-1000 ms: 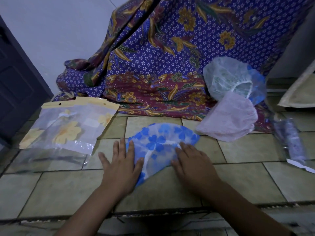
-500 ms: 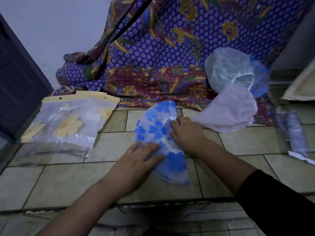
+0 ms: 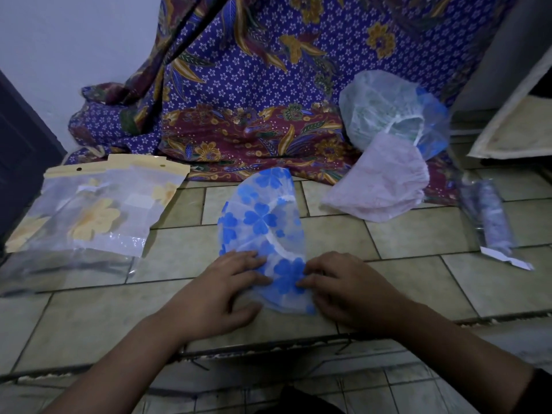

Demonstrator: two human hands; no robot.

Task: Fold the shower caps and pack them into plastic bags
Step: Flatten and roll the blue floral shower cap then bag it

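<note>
A see-through shower cap with blue flowers (image 3: 263,222) lies folded in a long half-oval on the tiled floor, its length running away from me. My left hand (image 3: 221,291) pinches its near left edge. My right hand (image 3: 343,289) pinches the near right edge. A plastic bag with a yellow header and yellow flowers (image 3: 98,204) lies flat at the left. A pink shower cap (image 3: 382,186) and a pale green and blue one (image 3: 394,112) rest at the right.
A purple and maroon patterned cloth (image 3: 268,94) hangs and pools behind the caps. A narrow clear packet (image 3: 490,216) lies at the far right. A dark door (image 3: 21,153) stands at the left, a framed panel (image 3: 519,124) at the right. A step edge (image 3: 268,348) runs under my wrists.
The blue-flowered cap has been turned from lying crosswise to lying lengthwise. Both hands have moved to its near end and now grip the edges.
</note>
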